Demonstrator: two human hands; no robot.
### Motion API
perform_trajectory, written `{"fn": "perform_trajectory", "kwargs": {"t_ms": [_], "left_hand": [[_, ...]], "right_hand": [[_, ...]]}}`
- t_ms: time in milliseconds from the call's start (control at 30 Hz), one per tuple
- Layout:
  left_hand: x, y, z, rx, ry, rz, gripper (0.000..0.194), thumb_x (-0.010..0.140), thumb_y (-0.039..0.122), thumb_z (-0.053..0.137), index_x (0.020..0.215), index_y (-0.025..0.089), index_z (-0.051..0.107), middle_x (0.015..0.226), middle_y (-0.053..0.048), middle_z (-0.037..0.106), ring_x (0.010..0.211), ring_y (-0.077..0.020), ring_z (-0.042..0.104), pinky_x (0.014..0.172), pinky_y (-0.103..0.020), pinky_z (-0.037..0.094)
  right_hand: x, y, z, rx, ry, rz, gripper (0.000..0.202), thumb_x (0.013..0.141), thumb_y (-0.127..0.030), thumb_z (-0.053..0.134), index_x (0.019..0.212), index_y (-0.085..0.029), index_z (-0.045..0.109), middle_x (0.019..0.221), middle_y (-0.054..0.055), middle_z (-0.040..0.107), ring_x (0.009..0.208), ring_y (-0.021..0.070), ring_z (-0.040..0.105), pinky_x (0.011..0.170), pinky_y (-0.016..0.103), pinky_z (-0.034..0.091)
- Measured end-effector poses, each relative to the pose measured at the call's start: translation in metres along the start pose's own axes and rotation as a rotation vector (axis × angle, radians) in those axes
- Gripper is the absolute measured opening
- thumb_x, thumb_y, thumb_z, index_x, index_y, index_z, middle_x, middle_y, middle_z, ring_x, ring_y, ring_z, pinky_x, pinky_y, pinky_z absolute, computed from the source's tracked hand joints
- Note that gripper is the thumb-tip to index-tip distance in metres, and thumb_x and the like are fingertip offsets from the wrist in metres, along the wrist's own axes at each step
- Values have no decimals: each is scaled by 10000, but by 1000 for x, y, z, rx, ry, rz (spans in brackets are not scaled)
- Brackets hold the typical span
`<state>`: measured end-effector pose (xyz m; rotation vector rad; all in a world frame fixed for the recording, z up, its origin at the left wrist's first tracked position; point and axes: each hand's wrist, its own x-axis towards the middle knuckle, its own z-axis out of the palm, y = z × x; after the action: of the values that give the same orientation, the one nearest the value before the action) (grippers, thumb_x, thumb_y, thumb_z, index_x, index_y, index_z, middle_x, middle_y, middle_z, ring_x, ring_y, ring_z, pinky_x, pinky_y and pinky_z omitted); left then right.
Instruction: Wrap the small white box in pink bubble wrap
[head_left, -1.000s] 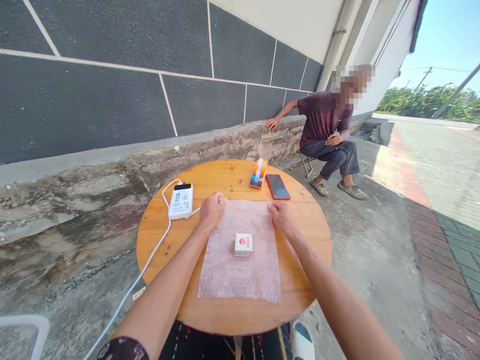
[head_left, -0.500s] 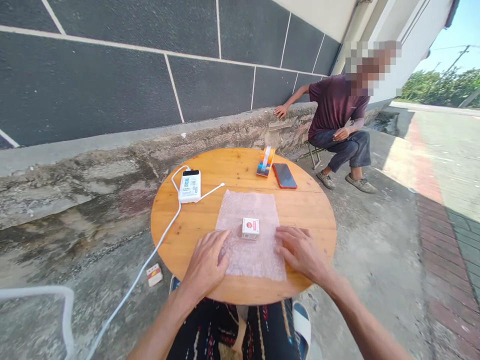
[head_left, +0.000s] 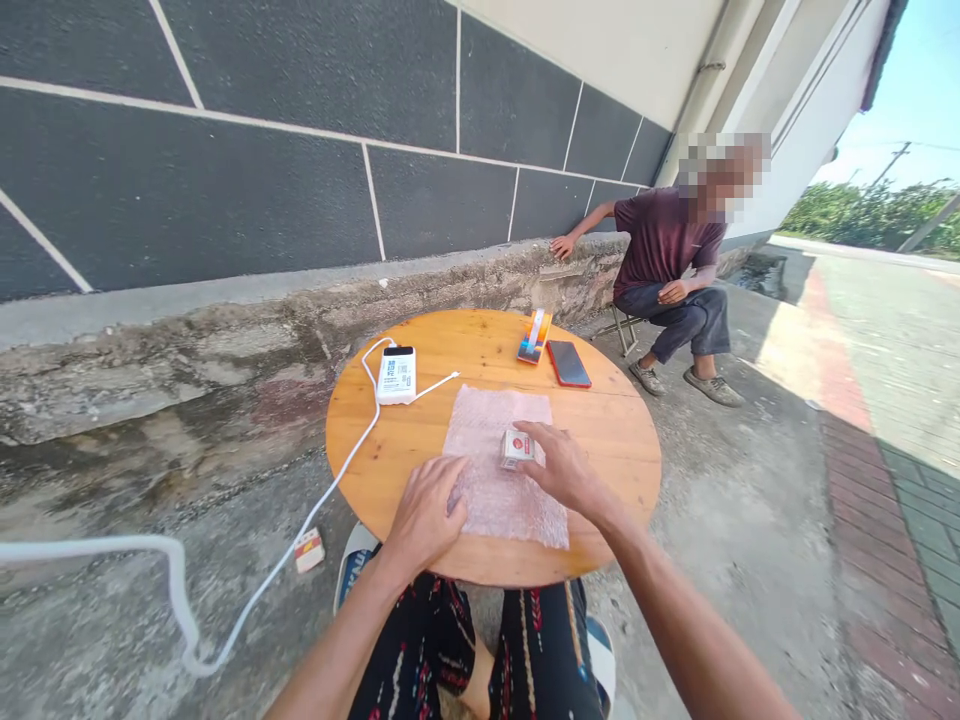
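A small white box (head_left: pixel 516 450) with a red round mark sits on a sheet of bubble wrap (head_left: pixel 499 510), which lies flat on the round wooden table (head_left: pixel 367 460). My right hand (head_left: pixel 562 465) reaches in from the right and has the box between its thumb at the near side and its fingers at the far side. At the left edge of the wrap rests my left hand (head_left: pixel 431 505), palm down, its fingers stretched out and holding nothing. Part of the box's right side is hidden by the right hand.
Toward the table's back stand an orange tape dispenser (head_left: pixel 534 338) and a red-edged phone (head_left: pixel 568 363). A white power bank (head_left: pixel 397 375) with a white cable (head_left: pixel 337 480) lies at left. A seated person (head_left: pixel 667 260) is beyond, beside the wall (head_left: pixel 285 200).
My right hand has moved left from the wrap's right edge to the box and closed around it. The left hand stays at the wrap's left edge. The camera view has shifted slightly.
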<state>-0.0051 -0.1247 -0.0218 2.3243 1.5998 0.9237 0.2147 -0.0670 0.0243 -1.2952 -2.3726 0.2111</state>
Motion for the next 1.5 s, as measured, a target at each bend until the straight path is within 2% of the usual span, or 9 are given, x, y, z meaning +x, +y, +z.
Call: {"fn": "perform_trajectory", "kwargs": {"t_ms": [200, 367, 467, 567, 667, 800, 967, 1233, 1500], "left_hand": [[0, 0, -2, -20, -12, -3, 513, 751, 105, 481, 1259, 175, 497, 1240, -79, 580, 1152, -241, 490, 1001, -425, 388], [1, -1, -2, 1, -9, -3, 506, 758, 106, 469, 1258, 178, 510, 1234, -76, 587, 1157, -239, 493, 1006, -424, 388], [1, -3, 0, 12, 0, 12, 495, 754, 113, 471, 1241, 180, 527, 1230, -77, 592, 1155, -242, 500, 1001, -423, 398], [-1, -7, 3, 27, 21, 34, 486, 749, 128, 479, 1226, 197, 541, 1228, -71, 599, 1150, -247, 513, 984, -420, 417], [-2, -14, 9, 54, 57, 63, 456, 747, 136, 480, 1189, 206, 568, 1203, -62, 618, 1129, -247, 536, 953, -406, 442], [-1, -24, 17, 88, 109, 112, 430, 738, 144, 487, 1150, 211, 591, 1182, -58, 634, 1110, -249, 554, 942, -400, 454], [-1, -25, 20, 115, 113, 136, 377, 755, 159, 484, 1104, 206, 619, 1160, -62, 643, 1085, -245, 568, 927, -400, 469], [-1, -22, 18, 104, 120, 129, 308, 763, 170, 501, 1030, 218, 648, 1139, -67, 645, 1066, -251, 576, 912, -414, 479], [-1, -7, 8, 48, 66, 56, 335, 747, 114, 484, 1024, 211, 646, 1148, -68, 621, 1088, -243, 543, 946, -423, 451]], "right_hand": [[-40, 59, -33, -44, 173, 168, 492, 787, -237, 579, 1274, -216, 514, 1249, 113, 609, 1140, 306, 564, 920, 486, 444], [-65, 92, -40, -41, 117, 312, 487, 764, -231, 576, 1248, -191, 540, 1188, 124, 639, 1052, 288, 616, 874, 450, 484], [-69, 83, -34, -77, 197, 291, 478, 771, -247, 571, 1245, -192, 539, 1298, 140, 554, 1176, 311, 532, 938, 492, 434], [-70, 54, -25, -72, 333, 240, 401, 812, -242, 535, 1210, -196, 551, 1310, 138, 526, 1187, 291, 508, 973, 492, 400], [-70, 18, -10, -25, 262, 124, 357, 808, -162, 510, 1157, -211, 570, 1269, 106, 553, 1167, 258, 503, 968, 447, 397], [-75, -10, 14, -29, 154, 144, 393, 758, -125, 572, 1133, -239, 581, 1283, 70, 546, 1100, 253, 530, 926, 433, 387], [-86, -15, 28, 4, 178, 183, 267, 838, -189, 567, 1100, -229, 599, 1251, 64, 573, 1090, 241, 524, 922, 405, 360], [-85, -16, 27, 22, 225, 181, 250, 824, -188, 576, 1066, -237, 615, 1209, 48, 613, 1077, 246, 543, 896, 404, 381], [-87, -8, 33, 58, 240, 168, 228, 843, -216, 550, 1058, -219, 625, 1209, 75, 624, 1099, 261, 550, 919, 439, 384]]}}
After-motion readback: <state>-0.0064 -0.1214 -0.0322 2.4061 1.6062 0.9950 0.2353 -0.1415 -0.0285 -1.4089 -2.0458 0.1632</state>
